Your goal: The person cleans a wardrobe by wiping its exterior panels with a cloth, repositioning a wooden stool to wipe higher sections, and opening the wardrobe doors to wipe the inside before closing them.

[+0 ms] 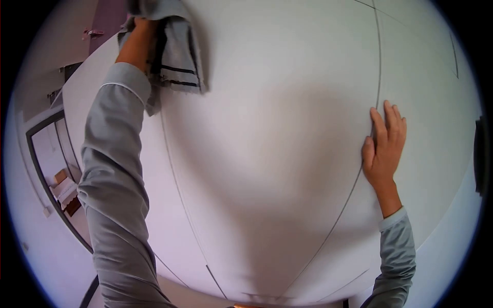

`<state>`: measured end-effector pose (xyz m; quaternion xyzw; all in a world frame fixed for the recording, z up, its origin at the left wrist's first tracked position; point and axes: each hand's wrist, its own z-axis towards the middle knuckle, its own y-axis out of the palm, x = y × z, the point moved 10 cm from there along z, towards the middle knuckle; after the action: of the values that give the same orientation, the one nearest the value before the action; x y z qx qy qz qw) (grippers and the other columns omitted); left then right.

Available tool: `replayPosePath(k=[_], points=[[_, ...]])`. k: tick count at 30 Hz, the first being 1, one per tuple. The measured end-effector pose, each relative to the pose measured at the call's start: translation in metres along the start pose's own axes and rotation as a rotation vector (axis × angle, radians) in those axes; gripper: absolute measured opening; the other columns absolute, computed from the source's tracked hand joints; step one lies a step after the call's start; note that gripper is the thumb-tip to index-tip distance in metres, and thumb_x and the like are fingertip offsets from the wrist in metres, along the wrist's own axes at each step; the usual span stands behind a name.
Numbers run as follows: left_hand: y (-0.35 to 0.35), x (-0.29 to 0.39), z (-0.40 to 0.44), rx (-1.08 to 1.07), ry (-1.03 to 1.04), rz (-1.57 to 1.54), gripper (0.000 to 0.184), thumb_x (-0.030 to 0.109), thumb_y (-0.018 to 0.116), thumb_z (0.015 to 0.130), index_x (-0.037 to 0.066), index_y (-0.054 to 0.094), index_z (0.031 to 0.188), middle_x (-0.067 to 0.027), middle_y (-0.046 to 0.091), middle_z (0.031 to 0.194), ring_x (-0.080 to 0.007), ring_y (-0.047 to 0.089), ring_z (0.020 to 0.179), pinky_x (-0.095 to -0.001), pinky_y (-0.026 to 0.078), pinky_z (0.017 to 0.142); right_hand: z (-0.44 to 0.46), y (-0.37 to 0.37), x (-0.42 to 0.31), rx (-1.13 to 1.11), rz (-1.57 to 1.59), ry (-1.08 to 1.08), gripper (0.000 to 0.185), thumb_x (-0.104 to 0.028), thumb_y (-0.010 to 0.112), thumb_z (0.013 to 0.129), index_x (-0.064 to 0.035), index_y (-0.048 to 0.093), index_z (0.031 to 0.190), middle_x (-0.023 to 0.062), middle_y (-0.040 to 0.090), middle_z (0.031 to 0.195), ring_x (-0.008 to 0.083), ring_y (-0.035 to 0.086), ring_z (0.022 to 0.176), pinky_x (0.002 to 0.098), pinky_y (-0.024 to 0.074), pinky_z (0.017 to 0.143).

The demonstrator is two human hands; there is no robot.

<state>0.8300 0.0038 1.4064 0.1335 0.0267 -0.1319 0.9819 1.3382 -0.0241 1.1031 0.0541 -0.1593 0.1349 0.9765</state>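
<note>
A grey towel (181, 54) with dark stripes near its lower edge is pressed against a tall white cabinet door (246, 128). My left hand (142, 32), raised high at the upper left, grips it; folds of the cloth cover most of the fingers. Lower and to the right, my right hand (386, 146) rests flat on the white panels beside a vertical seam between two doors. Its fingers point upward, slightly apart, and hold nothing.
Dark vertical door seams run down the white front. At the left stands a dark-framed opening (37, 146), through which a cardboard-coloured box (60, 176) and white cloth show. A purple panel (108, 23) is at the upper left, and a dark object (479, 154) sits at the right edge.
</note>
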Motion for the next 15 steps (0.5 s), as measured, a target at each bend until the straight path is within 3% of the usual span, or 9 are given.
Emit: replayPosePath(k=[6, 15], points=[[-0.041, 0.026, -0.006, -0.074, 0.068, -0.231, 0.045, 0.023, 0.052, 0.098, 0.004, 0.045, 0.138, -0.0107, 0.054, 0.133, -0.0207, 0.055, 0.117, -0.03, 0.044, 0.102, 0.0, -0.003, 0.001, -0.001, 0.021, 0.036, 0.05, -0.011, 0.051, 0.083, -0.0167, 0.055, 0.133, 0.0095, 0.042, 0.147, 0.0299, 0.034, 0.138, 0.0535, 0.0226, 0.114], [-0.089, 0.105, -0.04, -0.382, 0.107, -0.587, 0.047, 0.027, 0.052, 0.1, 0.005, 0.043, 0.14, -0.0109, 0.054, 0.134, -0.0201, 0.055, 0.118, -0.0298, 0.044, 0.103, -0.004, -0.008, 0.006, 0.016, 0.043, 0.05, 0.05, -0.016, 0.055, 0.081, -0.0172, 0.057, 0.131, 0.0093, 0.044, 0.144, 0.0304, 0.038, 0.135, 0.0533, 0.0237, 0.113]])
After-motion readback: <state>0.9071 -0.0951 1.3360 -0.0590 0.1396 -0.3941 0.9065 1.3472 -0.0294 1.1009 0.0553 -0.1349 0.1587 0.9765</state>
